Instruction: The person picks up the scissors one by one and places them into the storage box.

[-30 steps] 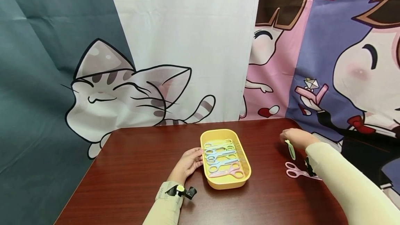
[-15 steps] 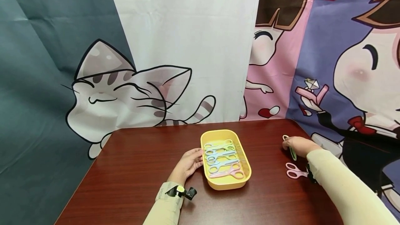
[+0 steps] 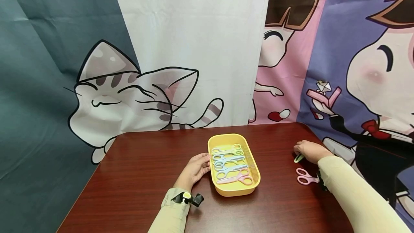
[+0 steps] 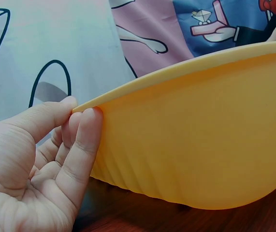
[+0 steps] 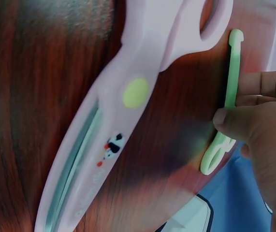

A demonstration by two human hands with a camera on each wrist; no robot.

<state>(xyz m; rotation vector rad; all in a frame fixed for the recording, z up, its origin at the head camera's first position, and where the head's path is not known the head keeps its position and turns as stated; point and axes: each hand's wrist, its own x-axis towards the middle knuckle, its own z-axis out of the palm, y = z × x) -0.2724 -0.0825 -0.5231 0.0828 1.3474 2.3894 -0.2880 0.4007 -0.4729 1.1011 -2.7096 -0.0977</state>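
In the head view my left hand is at the left side of a yellow plastic basket. Its thumb and fingers pinch the rim of the basket wall in the left wrist view. The basket holds several children's scissors: green, light blue scissors and pink scissors. At the right, my right hand pinches green scissors between thumb and fingers, seen edge-on in the right wrist view. Pink scissors lie on the table near my right wrist, partly hidden by the sleeve.
The dark reddish wooden table has its right edge close to my right hand. A cartoon-printed cloth hangs right behind the table. A wrist camera is strapped over my left sleeve.
My right hand has drawn slightly nearer, and the green scissors in it have turned, showing less beside the hand. My left hand and the basket stay in place.
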